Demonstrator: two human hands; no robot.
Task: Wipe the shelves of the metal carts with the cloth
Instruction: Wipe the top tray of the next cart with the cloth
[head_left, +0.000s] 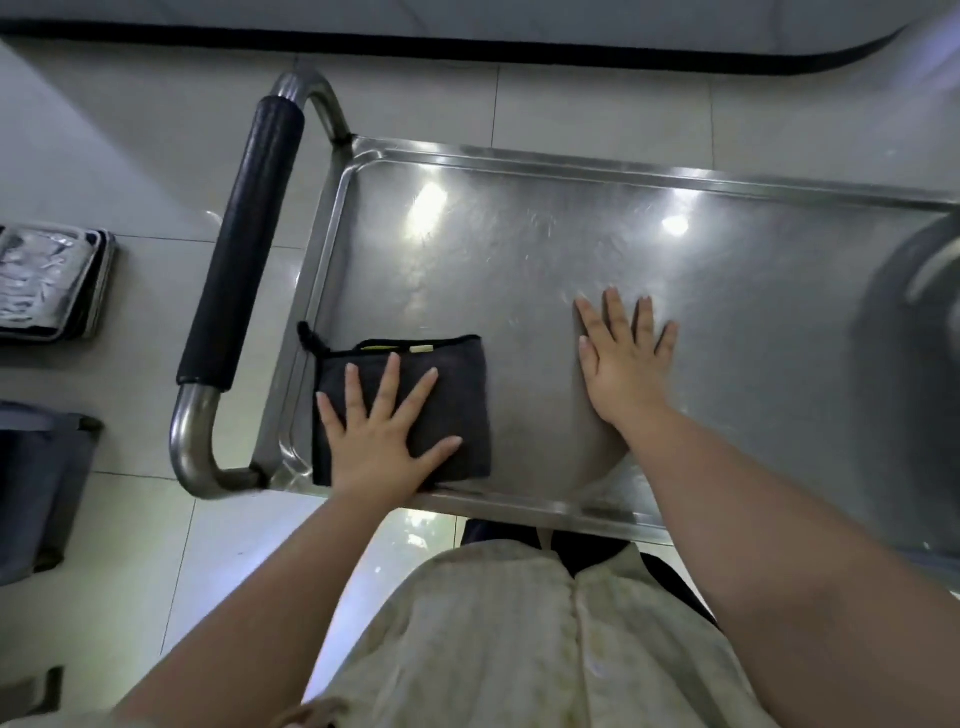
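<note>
Cloth (405, 405), folded, lies at the near left corner of the cart's top shelf (519, 249); your left hand (387, 431) presses it flat-fingered for wiping, while your right hand (626, 358), fingers spread, braces the cart, holding nothing.

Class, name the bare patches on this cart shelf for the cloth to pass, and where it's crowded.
Bare: the far half of the shelf, up to its rim; and right of the right hand to a blurred grey object. Crowded: the near corner by the handle, where the left hand presses the cloth.
</note>
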